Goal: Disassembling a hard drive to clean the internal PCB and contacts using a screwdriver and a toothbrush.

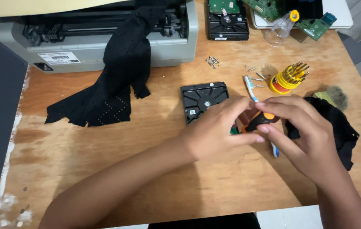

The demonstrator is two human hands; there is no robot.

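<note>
My right hand (pixel 305 133) grips a black and orange screwdriver handle (pixel 260 120) near the middle of the wooden table (pixel 104 161). My left hand (pixel 220 129) meets it from the left, its fingers pinching around the screwdriver's front end and a small green part (pixel 234 131) that they mostly hide. A black hard drive (pixel 203 99) lies flat just behind my left hand. A blue and white toothbrush (pixel 251 87) lies under both hands.
A grey printer (pixel 82 46) with a black cloth (pixel 116 80) draped over it stands at the back left. Another drive (pixel 228 21), green circuit boards (pixel 312 23), a yellow bit holder (pixel 288 78), loose screws (pixel 212 61) and a dark cloth (pixel 337 127) lie around.
</note>
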